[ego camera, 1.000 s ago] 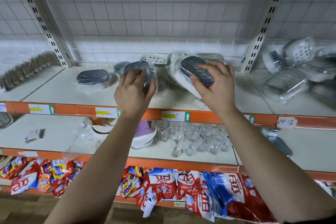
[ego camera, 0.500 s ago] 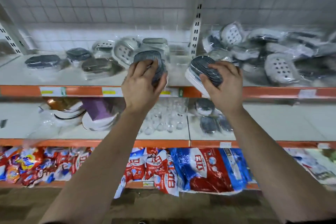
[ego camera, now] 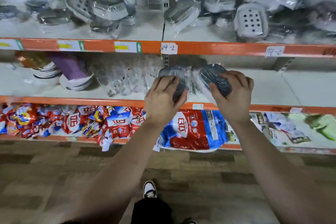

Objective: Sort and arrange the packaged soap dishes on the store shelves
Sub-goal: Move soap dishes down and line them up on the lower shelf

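My left hand [ego camera: 164,96] grips the left grey soap dish [ego camera: 171,74], packaged, with my fingers curled over its top. My right hand [ego camera: 233,94] grips the right grey soap dish [ego camera: 212,78], whose long axis slants from far-left to near-right. The two dishes are side by side and apart, in front of the middle shelf [ego camera: 272,87]. The shelf's bare stretch lies beyond and right of my right hand, so I judge that hand the nearer for placing. Above both hands, the heaped soap dishes [ego camera: 251,22] lie unsorted.
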A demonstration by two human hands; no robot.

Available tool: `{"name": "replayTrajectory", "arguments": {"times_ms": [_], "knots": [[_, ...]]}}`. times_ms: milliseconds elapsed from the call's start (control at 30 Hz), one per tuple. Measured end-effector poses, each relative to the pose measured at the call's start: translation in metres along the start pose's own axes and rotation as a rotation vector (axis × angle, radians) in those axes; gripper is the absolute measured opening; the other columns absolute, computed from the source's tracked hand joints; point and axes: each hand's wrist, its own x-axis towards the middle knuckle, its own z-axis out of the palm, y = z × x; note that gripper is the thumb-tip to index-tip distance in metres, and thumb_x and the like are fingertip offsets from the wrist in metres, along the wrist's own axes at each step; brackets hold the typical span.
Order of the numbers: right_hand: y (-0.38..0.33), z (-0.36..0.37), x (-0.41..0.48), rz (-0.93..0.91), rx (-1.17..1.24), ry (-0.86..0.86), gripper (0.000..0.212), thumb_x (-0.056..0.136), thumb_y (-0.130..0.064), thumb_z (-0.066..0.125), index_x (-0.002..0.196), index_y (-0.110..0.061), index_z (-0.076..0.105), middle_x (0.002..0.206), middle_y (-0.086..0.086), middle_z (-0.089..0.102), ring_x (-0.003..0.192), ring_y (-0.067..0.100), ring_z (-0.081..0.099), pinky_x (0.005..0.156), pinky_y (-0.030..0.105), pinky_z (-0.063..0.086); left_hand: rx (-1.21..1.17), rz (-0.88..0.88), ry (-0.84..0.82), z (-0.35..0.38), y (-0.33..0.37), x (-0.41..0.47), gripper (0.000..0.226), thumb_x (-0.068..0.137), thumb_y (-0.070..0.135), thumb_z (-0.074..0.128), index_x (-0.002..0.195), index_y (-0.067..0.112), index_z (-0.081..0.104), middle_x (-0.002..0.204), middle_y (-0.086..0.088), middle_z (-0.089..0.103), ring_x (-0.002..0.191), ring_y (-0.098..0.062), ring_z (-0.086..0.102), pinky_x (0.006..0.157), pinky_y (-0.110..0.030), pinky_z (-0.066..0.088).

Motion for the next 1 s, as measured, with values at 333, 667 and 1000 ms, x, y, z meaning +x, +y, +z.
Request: {"name": "replayTrajectory", "arguments": {"times_ms": [333,667,1000], "knots": [[0.082,0.062,-0.06,0.118,-0.062,-0.004,0.039,0.085,-0.044,0.063,0.101,-0.008,0.07,0.109,0.008,0.067,0.107,0.022,0.055,0.095,0.04,0.035,-0.127,-0.033,-0.221,0.119,-0.014,-0.064,0.051,0.094,0.046,0.052,0.115,0.004,0.071,0.109,-0.007,0.067,0.104,-0.024,0.058,0.071,-0.036,0.058],[0.154,0.135,-0.075,0.223,-0.106,-0.065,0.038,0.084,-0.044,0.065,0.101,-0.01,0.07,0.109,0.007,0.067,0.104,0.029,0.058,0.093,0.032,0.032,-0.141,-0.056,-0.265,0.252,-0.052,-0.067,0.05,0.093,0.041,0.057,0.121,0.0,0.067,0.116,-0.013,0.063,0.109,-0.03,0.055,0.091,-0.04,0.053],[0.186,0.178,-0.057,0.326,-0.078,-0.079,0.039,0.083,-0.046,0.063,0.105,-0.014,0.07,0.114,0.005,0.065,0.106,0.032,0.057,0.095,0.013,0.023,-0.053,-0.089,-0.347,0.337,-0.08,-0.027,0.056,0.096,0.048,0.048,0.122,0.002,0.065,0.119,-0.012,0.062,0.113,-0.029,0.053,0.095,-0.039,0.05]]}}
